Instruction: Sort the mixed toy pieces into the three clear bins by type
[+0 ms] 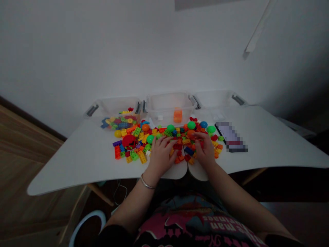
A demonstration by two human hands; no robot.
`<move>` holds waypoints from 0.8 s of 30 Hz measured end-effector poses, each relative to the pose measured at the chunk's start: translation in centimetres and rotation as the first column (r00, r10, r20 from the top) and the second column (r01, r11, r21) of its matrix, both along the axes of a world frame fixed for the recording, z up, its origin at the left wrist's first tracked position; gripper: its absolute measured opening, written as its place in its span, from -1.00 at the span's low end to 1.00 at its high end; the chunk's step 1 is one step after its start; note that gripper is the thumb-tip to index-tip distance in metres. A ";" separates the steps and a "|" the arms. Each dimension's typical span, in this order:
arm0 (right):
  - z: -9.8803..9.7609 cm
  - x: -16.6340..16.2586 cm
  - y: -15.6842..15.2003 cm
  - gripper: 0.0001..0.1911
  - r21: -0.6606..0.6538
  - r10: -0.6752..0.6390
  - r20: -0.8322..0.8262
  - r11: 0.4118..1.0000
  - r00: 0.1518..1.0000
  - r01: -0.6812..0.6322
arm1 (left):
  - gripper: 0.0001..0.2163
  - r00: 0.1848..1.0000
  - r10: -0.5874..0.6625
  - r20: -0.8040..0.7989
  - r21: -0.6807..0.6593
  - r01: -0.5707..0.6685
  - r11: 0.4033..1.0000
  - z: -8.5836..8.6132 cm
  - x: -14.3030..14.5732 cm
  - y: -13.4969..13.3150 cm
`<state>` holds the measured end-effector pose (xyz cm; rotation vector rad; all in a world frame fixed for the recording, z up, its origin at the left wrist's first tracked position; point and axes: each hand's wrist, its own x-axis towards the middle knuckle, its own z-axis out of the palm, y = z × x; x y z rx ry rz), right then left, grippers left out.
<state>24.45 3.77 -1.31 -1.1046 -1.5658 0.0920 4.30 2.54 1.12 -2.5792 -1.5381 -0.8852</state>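
A spread of mixed toy building bricks (142,157) in many colours covers the middle of the white table. My left hand (162,154) lies over the bricks with its fingers apart, close to a green ball (150,139). On the right of the pile, my right hand (206,151) reaches in among red and orange bricks, thumb and fingers apart. An orange ball (190,133) is beside its fingertips, and a dark blue brick (189,151) lies between the two hands. The fingers partly cover the bricks beneath them.
Along the wall stand three clear bins: the left bin (115,101) has many bricks, the middle bin (164,97) an orange block (177,115), the right bin (214,96) something pale. A phone (230,135) lies right of the pile. A round red object (129,141) sits left.
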 end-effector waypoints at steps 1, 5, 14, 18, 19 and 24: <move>0.1 0.4 0.1 -0.76 -0.026 -0.018 -0.024 0.999 1.000 0.017 | -0.66 0.999 -0.032 -0.024 -0.006 0.032 0.999 -0.1 0.3 -0.1; 0.6 2.5 0.3 -0.77 -0.097 -0.104 0.023 0.990 0.994 0.105 | -0.60 0.993 -0.081 -0.084 -0.008 0.081 0.997 -0.5 0.7 -0.3; -0.8 3.7 1.1 -0.85 -0.155 -0.067 0.477 0.975 0.876 0.159 | -0.74 0.991 -0.023 -0.132 0.043 0.029 0.999 -1.3 1.3 -0.1; -0.7 3.2 1.3 -0.83 -0.112 -0.035 0.409 0.990 0.912 0.088 | -0.64 0.972 -0.173 -0.160 0.027 0.179 0.983 -1.0 2.4 -0.7; -0.5 3.4 1.3 -0.82 -0.107 -0.026 0.368 0.992 0.930 0.070 | -0.59 0.957 -0.227 -0.179 0.019 0.234 0.972 -1.0 2.7 -0.9; 0.3 4.9 0.6 -0.76 -0.101 -0.110 0.166 0.987 0.980 0.128 | -0.53 0.869 -0.408 -0.280 -0.008 0.423 0.906 -1.3 4.4 -1.9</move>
